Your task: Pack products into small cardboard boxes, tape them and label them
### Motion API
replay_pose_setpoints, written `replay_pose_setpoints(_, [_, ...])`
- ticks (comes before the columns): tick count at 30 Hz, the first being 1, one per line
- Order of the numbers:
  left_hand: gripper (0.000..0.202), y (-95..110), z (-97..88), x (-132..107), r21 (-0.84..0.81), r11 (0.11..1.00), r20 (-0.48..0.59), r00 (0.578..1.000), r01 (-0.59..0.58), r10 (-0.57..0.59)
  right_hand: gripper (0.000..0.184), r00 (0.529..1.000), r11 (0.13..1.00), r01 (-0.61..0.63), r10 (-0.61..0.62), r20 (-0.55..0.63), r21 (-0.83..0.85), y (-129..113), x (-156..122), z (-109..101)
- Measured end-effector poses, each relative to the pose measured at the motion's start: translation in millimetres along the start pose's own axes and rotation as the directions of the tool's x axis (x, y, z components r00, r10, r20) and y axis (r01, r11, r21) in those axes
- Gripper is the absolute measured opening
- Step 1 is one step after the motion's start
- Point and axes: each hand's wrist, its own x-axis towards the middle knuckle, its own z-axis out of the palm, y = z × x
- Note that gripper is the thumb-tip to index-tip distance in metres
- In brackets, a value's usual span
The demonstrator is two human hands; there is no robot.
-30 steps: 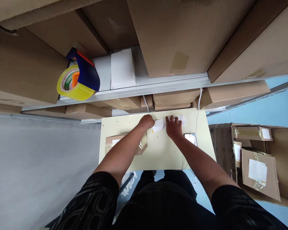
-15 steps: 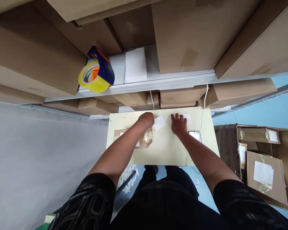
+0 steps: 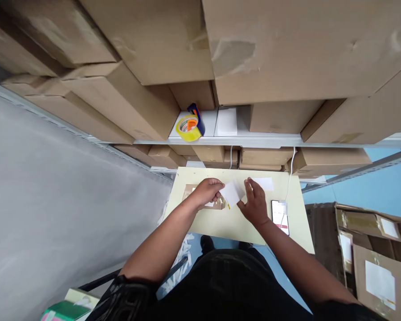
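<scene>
My left hand point(image 3: 208, 193) pinches a white paper slip point(image 3: 232, 193) by its left edge, above the table; a small yellow mark shows at the slip's lower corner. At the slip's right side is my right hand point(image 3: 254, 203), fingers apart and thumb close to the edge; whether it touches the paper I cannot tell. Beneath my left hand lies a small taped cardboard box point(image 3: 189, 191), partly hidden by that hand and forearm. A second white paper point(image 3: 264, 183) rests flat on the table beyond my right hand.
On the pale table point(image 3: 227, 227), a phone point(image 3: 280, 216) lies at the right beside a white cable point(image 3: 289, 178). The shelf above holds a tape dispenser point(image 3: 192, 125), a white paper stack point(image 3: 227, 122) and cardboard boxes. A large open carton point(image 3: 324, 236) with parcels stands at the right.
My left hand has lifted the slip toward the middle. My right hand has come off the other paper and moved beside the slip. The view has shifted, with more shelf showing.
</scene>
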Motion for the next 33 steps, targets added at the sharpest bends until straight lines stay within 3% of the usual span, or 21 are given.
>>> replay_pose_setpoints(4, [0.037, 0, 6.6, -42, -0.205, 0.967, 0.052, 0.985, -0.152, 0.166, 0.050, 0.998, 0.970, 0.038, -0.047, 0.031, 0.241, -43, 10, -27])
replay_pose_setpoints(9, [0.046, 6, 12.4, -86, -0.314, 0.861, -0.032, 0.910, -0.401, 0.412, 0.034, 0.996, 0.929, -0.038, 0.005, 0.089, 0.368, -75, 25, -69])
replay_pose_setpoints(12, [0.045, 9, 10.6, -111, -0.311, 0.844, -0.027, 0.892, -0.436, 0.451, 0.038, 0.989, 0.945, 0.135, -0.148, 0.019, 0.298, -83, 30, -91])
replay_pose_setpoints(14, [0.045, 10, 6.8, -126, -0.313, 0.841, -0.015, 0.888, -0.441, 0.460, 0.045, 0.960, 0.943, 0.280, -0.279, -0.035, 0.177, -86, 34, -100])
replay_pose_setpoints(17, [0.040, 8, -2.7, -145, -0.319, 0.839, -0.009, 0.887, -0.440, 0.462, 0.054, 0.933, 0.934, 0.357, -0.356, -0.052, 0.000, -94, 39, -110])
replay_pose_setpoints(23, [0.031, -5, -36.8, -162, -0.335, 0.830, 0.038, 0.873, -0.446, 0.485, 0.059, 0.920, 0.915, 0.375, -0.387, -0.063, -0.148, -134, 40, -110])
replay_pose_setpoints(33, [0.023, -34, -112.1, -172, -0.359, 0.826, 0.131, 0.852, -0.436, 0.507, 0.063, 0.938, 0.909, 0.322, -0.345, -0.046, -0.264, -215, 29, -72])
